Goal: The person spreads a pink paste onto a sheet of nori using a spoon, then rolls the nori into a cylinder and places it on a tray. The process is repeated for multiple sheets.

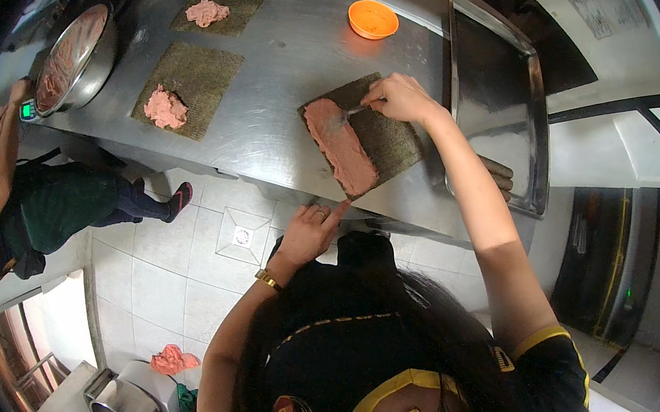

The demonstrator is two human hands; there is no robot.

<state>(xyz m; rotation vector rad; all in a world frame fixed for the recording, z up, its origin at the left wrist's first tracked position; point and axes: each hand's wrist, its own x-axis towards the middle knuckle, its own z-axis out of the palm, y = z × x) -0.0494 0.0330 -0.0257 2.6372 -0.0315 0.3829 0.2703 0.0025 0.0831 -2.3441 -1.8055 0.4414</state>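
A dark green seaweed sheet (393, 138) lies at a slant on the steel table. Pink minced meat paste (340, 149) covers a long strip along its left side. Between the fingers of my right hand (399, 99) is a slim metal spoon (353, 110), its head touching the paste near the far end. My left hand (309, 233) rests at the near table edge, wearing a ring and a gold bracelet. Its index finger reaches toward the sheet's near corner, and it grasps nothing.
Two more seaweed sheets (209, 77) bear lumps of meat paste (165, 108). An orange bowl (373, 19) stands at the back. At right, a metal tray (533, 134) holds several dark rolls (497, 174). A co-worker (44, 198) stands left beside a large steel bowl (96, 63).
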